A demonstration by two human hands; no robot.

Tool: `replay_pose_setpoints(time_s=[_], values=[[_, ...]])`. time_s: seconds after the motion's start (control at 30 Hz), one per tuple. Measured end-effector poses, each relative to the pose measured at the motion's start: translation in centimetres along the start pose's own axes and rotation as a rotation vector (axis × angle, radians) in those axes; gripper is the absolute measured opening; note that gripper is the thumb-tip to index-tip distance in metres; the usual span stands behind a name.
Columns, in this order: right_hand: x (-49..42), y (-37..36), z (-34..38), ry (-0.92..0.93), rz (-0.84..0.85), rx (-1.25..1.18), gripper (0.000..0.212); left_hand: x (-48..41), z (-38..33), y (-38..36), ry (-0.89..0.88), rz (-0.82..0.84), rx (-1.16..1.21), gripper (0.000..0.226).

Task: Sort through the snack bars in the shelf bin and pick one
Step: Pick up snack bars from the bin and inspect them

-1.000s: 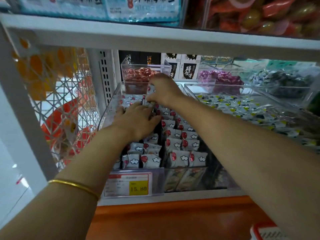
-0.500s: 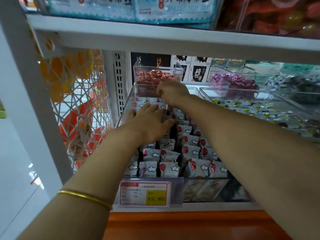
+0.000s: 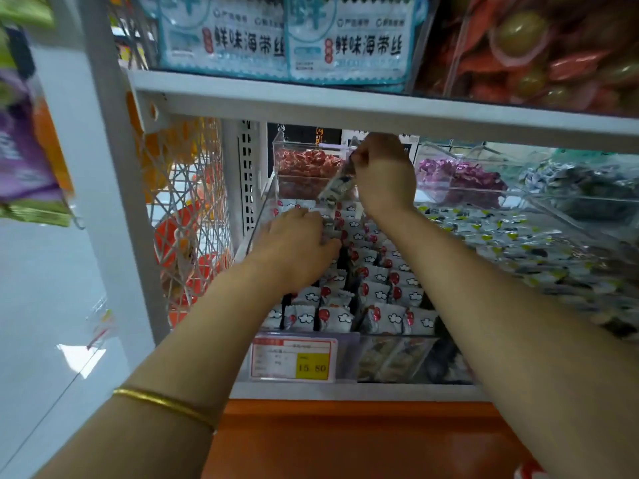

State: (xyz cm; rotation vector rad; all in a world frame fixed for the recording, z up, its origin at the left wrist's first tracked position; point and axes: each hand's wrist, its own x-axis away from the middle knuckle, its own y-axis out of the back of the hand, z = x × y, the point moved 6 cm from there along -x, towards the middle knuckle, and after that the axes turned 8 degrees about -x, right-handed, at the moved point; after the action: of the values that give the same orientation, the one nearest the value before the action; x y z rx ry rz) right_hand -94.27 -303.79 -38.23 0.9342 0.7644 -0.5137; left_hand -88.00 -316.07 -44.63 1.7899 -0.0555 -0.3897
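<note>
You are pinching a snack bar (image 3: 337, 186) in crinkly, shiny film with your right hand (image 3: 385, 174), upper centre. Below it, the bin (image 3: 257, 221) is showing clear, glossy plastic. The shelf edge (image 3: 345, 108) across the top is looking like matt white painted metal. Your bangle (image 3: 166, 404), lower left, is gleaming like smooth, gold-coloured metal.

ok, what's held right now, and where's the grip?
Right hand pinches one snack bar by its upper end, above the bin. Left hand lies on the packed bars; its grip cannot be told.

Fingertips of left hand (image 3: 294, 250) perhaps buried among snack bars (image 3: 377, 274)
</note>
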Motion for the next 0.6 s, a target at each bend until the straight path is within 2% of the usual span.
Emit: replay_pose_setpoints(time_s=[0.1, 0.2, 0.37, 0.43, 0.6], values=[[2.7, 3.8, -0.2, -0.114, -0.059, -0.243, 0.017, 1.9, -0.2, 1.2, 0.059, -0.125, 0.111, 0.027], [6.4, 7.1, -0.5, -0.220, -0.078, -0.422, 0.011, 3.8, -0.2, 2.0, 0.105, -0.176, 0.303, 0.041], [11.2, 10.7, -1.5, -0.445, -0.022, -0.717, 0.011, 6.4, -0.7, 2.0, 0.144, -0.055, 0.780, 0.027], [12.5, 11.6, -1.9, -0.516, 0.002, -0.852, 0.009, 6.8, -1.0, 1.8, 0.139, -0.009, 0.863, 0.018], [15.1, 12.2, -3.0, -0.741, 0.034, -1.175, 0.012, 7.3, -1.9, 0.9, 0.123, 0.098, 1.079, 0.016]])
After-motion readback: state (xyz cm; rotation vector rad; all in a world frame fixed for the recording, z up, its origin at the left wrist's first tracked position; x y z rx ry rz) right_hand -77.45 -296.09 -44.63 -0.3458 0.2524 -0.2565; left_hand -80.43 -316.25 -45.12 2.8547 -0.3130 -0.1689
